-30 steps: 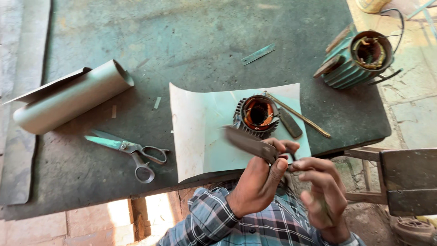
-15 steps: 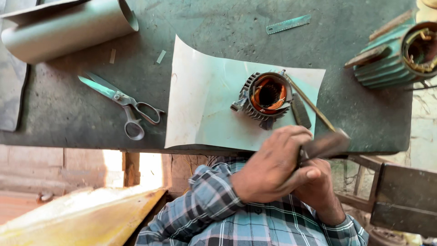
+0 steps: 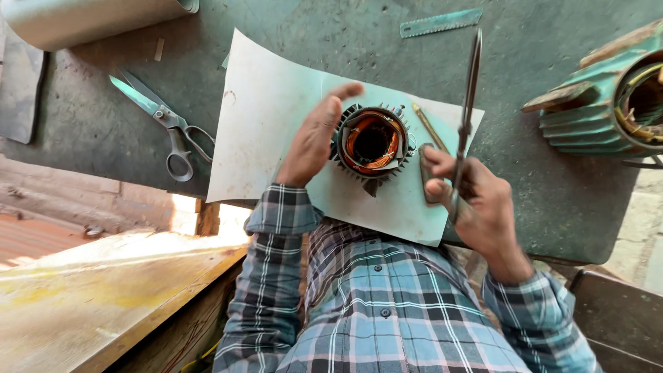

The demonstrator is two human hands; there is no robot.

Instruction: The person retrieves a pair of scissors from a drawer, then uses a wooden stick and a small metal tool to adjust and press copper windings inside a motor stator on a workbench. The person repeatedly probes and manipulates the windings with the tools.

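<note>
You are working in bright daylight that comes from your left, where the wooden plank (image 3: 103,297) glares yellow-white and loses its grain. The green workbench (image 3: 552,200) sits in even, softer shade, so shadows there are faint; your left hand (image 3: 314,135) throws only a thin one on the pale sheet (image 3: 276,124). The right edge is washed out by sun on the green motor housing (image 3: 594,103). Focus is sharp at the centre. The wide lens bends straight lines near the corners, and the paper roll (image 3: 83,17) looks slightly soft.
</note>
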